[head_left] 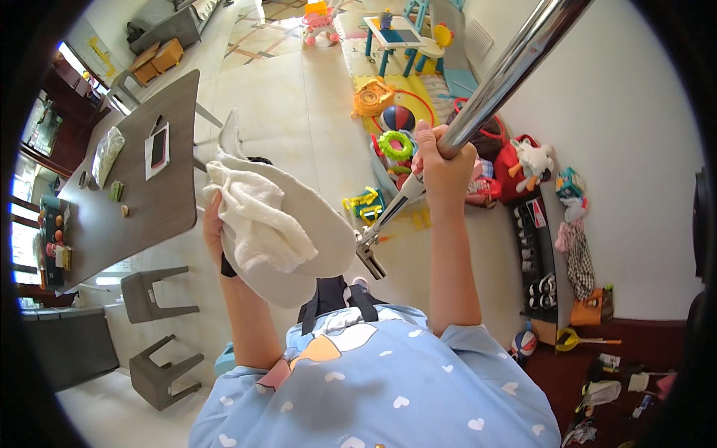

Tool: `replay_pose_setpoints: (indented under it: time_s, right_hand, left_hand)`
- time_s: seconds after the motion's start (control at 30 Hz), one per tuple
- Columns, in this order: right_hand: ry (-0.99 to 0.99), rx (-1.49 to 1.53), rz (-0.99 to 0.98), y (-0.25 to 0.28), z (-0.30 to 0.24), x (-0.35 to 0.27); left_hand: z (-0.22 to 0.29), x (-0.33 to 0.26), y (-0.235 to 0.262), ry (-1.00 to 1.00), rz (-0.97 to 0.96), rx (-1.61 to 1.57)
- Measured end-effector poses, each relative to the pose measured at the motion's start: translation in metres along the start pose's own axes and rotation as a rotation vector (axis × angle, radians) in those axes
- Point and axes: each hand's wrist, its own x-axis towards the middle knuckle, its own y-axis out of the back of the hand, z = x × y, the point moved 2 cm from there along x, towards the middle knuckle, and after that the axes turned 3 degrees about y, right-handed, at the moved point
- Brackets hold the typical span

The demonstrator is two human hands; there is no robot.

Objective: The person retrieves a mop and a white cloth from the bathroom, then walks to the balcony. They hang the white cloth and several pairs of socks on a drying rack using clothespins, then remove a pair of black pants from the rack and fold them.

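Two hands busy: right hand [442,160] clamped around metal mop pole [499,78], held up chest-high over tiled floor [299,97]. Left hand [215,228] grips oval grey mop head [314,239] from behind, white cloth [258,216] draped on it. Dark table [160,194] at left, toys by right wall

The pole [508,75] in the right hand [442,160] is polished metal, bright and mirror-smooth. The mop head [321,231] held by the left hand [214,228] looks like smooth matt plastic, pale grey. The cloth [258,220] on it is white, nubbly terry. The floor [291,97] is glossy tile; the table [160,187] is matt, dark brown.
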Motion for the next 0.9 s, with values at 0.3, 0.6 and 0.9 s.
replay_pose_setpoints:
  time_s: [0.3, 0.6, 0.9]
  right_hand:
    - [0.004, -0.004, 0.024, -0.148, 0.065, 0.181]
    - [0.05, -0.012, 0.101, -0.271, 0.12, 0.352]
    - [0.009, -0.046, 0.103, -0.388, 0.19, 0.541]
  left_hand:
    - [0.072, 0.246, 0.046, 0.04, 0.099, 0.17]
    - [0.149, 0.463, 0.062, 0.096, 0.097, 0.098]
    - [0.191, 0.692, 0.088, 0.082, 0.066, 0.1]
